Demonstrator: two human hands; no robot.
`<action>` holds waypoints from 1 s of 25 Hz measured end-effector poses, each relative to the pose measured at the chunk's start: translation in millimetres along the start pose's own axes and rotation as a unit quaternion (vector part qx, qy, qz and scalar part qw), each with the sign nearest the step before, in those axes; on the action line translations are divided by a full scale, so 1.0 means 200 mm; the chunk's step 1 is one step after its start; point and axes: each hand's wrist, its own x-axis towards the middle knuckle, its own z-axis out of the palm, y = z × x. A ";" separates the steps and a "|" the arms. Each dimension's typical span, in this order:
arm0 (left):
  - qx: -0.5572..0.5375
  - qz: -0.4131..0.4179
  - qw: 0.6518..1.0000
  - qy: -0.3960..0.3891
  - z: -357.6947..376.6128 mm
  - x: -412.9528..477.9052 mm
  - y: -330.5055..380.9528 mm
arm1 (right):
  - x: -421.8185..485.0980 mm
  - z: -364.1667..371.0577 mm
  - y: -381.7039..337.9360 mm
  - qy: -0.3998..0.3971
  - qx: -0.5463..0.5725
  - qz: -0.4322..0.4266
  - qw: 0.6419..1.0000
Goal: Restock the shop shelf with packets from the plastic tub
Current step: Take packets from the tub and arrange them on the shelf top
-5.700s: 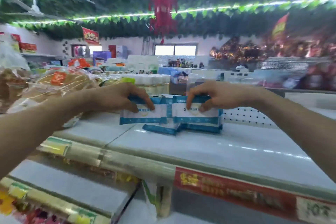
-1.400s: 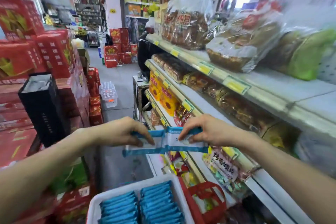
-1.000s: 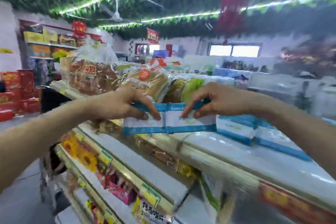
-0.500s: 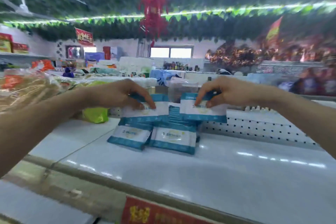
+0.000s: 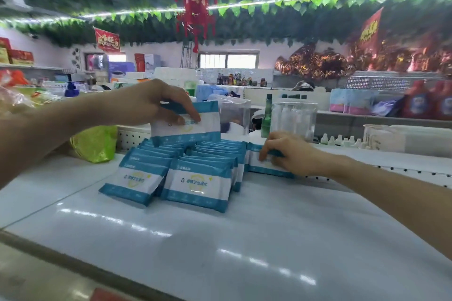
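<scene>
In the centre of the frame, the left hand (image 5: 146,102) is pinching a white-and-teal plastic packet (image 5: 193,129) by its top edge, holding it upright just above two leaning rows of matching packets (image 5: 195,183) on the glossy white shop shelf (image 5: 244,239). Right of the rows, the right hand (image 5: 286,154) is gripping another such packet (image 5: 266,169), which is resting on the shelf.

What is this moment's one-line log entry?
left hand: holds raised packet above rows | right hand: grips second packet on shelf
</scene>
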 end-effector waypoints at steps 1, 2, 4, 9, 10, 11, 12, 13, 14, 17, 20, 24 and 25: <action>0.001 0.003 1.000 -0.001 0.00 0.01 0.01 | 0.00 0.01 0.00 0.006 -0.024 -0.007 1.000; -0.001 0.005 1.000 -0.004 0.01 0.03 0.03 | -0.01 0.01 0.00 0.010 -0.044 -0.009 0.999; -0.013 0.005 1.000 -0.008 0.03 0.08 0.07 | -0.02 -0.02 0.00 0.008 -0.066 0.000 0.998; -0.045 0.039 0.998 -0.014 0.14 0.33 0.22 | -0.06 -0.09 0.01 -0.005 -0.063 0.011 0.998; -0.052 0.048 0.997 -0.019 0.17 0.37 0.24 | -0.06 -0.12 0.01 -0.002 -0.049 0.018 0.999; -0.056 0.058 0.996 -0.028 0.21 0.42 0.26 | -0.07 -0.15 0.03 0.011 -0.038 0.027 0.999; -0.054 0.066 0.996 -0.039 0.25 0.46 0.28 | -0.08 -0.18 0.05 0.031 -0.034 0.038 0.998; -0.047 0.073 0.995 -0.052 0.30 0.51 0.29 | -0.10 -0.22 0.08 0.054 -0.036 0.051 0.997; -0.036 0.080 0.994 -0.066 0.36 0.55 0.30 | -0.12 -0.26 0.10 0.076 -0.035 0.067 0.994; 0.020 0.103 0.988 -0.109 0.54 0.67 0.29 | -0.24 -0.37 0.15 0.125 -0.011 0.102 0.987; 0.054 0.099 0.981 -0.155 0.70 0.74 0.23 | -0.35 -0.44 0.14 0.137 -0.021 0.107 0.985; 0.083 0.089 0.979 -0.166 0.79 0.79 0.17 | -0.44 -0.48 0.12 0.139 -0.024 0.098 0.985; 0.096 0.096 0.977 -0.165 0.79 0.80 0.16 | -0.45 -0.48 0.12 0.141 -0.023 0.094 0.985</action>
